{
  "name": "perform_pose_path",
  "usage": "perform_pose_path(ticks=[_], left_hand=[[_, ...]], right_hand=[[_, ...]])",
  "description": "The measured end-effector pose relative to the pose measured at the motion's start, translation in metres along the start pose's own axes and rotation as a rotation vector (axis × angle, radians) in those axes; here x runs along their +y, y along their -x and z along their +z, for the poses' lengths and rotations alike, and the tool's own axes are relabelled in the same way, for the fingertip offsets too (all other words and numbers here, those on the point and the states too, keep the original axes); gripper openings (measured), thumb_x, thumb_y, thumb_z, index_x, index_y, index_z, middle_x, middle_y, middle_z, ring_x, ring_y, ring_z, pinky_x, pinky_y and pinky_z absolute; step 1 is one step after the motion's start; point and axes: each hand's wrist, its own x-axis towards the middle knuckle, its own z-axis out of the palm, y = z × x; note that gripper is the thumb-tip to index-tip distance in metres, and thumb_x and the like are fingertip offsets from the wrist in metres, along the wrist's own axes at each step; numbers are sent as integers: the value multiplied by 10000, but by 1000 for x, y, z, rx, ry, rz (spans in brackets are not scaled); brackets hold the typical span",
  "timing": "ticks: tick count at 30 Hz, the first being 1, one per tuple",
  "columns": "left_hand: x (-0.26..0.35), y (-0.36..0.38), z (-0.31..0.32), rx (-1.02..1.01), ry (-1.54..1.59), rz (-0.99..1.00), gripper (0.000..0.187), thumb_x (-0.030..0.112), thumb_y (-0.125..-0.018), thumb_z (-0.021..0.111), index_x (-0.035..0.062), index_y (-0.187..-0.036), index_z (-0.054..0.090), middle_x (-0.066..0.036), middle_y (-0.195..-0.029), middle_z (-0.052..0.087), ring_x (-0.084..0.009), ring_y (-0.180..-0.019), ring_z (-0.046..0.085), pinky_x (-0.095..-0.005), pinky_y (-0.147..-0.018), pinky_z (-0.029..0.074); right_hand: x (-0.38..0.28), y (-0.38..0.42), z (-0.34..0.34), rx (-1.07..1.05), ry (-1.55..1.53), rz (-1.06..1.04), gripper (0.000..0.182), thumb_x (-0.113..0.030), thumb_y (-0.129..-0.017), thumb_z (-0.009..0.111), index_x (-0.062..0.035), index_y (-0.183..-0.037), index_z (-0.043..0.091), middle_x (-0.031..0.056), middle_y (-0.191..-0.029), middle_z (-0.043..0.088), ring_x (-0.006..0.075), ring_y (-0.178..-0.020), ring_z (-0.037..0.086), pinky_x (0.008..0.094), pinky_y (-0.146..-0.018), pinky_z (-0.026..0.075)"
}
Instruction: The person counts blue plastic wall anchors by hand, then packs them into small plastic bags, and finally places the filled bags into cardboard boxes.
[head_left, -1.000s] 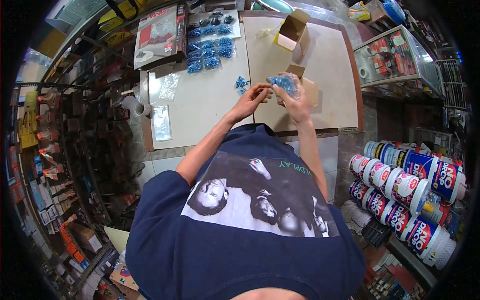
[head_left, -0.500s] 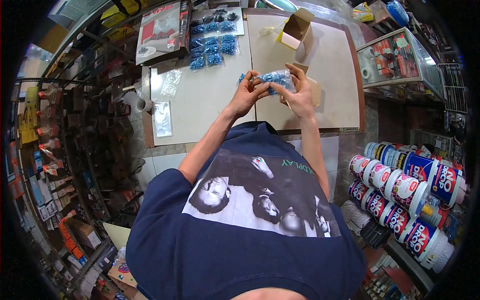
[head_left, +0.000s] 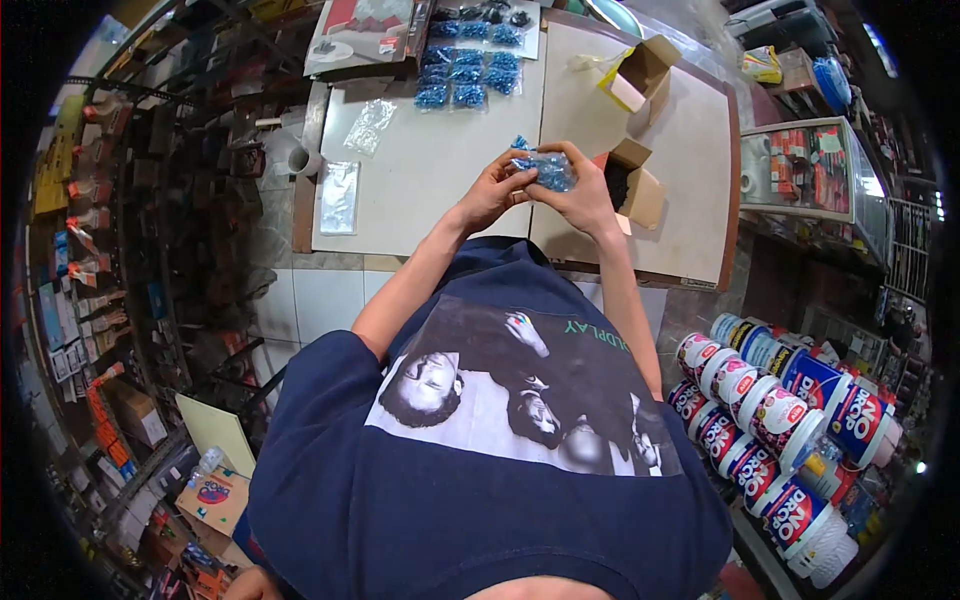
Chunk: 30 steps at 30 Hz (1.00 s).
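Note:
Over the table (head_left: 440, 205), near its front edge, a clear plastic bag of blue pieces (head_left: 552, 172) is held between both hands. My left hand (head_left: 492, 190) pinches the bag's left end, its fingers pressed together. My right hand (head_left: 583, 195) wraps round the right side of the bag. Just beyond the fingers lie a few loose blue pieces (head_left: 521, 143). An open cardboard box (head_left: 645, 200) with dark contents stands right of my right hand. Several filled bags of blue pieces (head_left: 467, 72) lie in rows at the back.
Flat clear bags (head_left: 340, 198) and a clear packet (head_left: 370, 127) lie on the left. A yellow-edged open box (head_left: 640, 80) stands at the back right, a large printed box (head_left: 362, 35) at the back left. Paint buckets (head_left: 795, 515) are stacked at right. Another person's hand (head_left: 252, 585) shows bottom left.
The view has shifted, so the table contents appear further right. Both hands have closed in around the bag, and more of the cardboard box beside my right hand shows.

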Motion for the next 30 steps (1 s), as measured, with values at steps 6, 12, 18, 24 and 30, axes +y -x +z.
perform_pose_path(ticks=[6,12,18,24,30], left_hand=[[-2,2,-38,-77,103,-6,239,172,-947,577,101,-1169,523,-17,-1019,598,-79,-900,586,-250,-751,506],[8,17,-51,23,96,40,225,235,-987,490,79,-1149,485,-33,-1052,583,-96,-878,590,-257,-794,508],[-12,28,-92,73,-138,-12,171,238,-996,474,112,-1112,461,-4,-918,541,-92,-831,560,-279,-740,519],[-18,32,-117,103,-40,-52,195,284,-904,608,137,-986,508,20,-852,511,-67,-738,514,-225,-607,463],[-9,35,-123,139,55,-66,205,298,-901,609,156,-1006,505,24,-867,523,-75,-753,521,-246,-629,461]], right_hand=[[-9,-14,34,57,89,29,408,-135,-708,723,-18,-1082,612,140,-932,654,199,-830,635,314,-744,514],[-19,-15,88,268,196,17,389,-137,-675,704,-1,-1029,623,203,-898,619,339,-819,625,400,-751,506],[-14,-13,124,175,306,71,412,-144,-693,721,-53,-1083,620,209,-962,614,364,-880,624,403,-778,508],[-14,-5,145,266,232,139,294,-130,-730,665,20,-970,585,222,-945,553,372,-813,596,423,-719,498],[-28,-3,142,275,333,127,333,-121,-725,666,5,-1019,573,214,-976,530,360,-817,594,420,-725,495]])
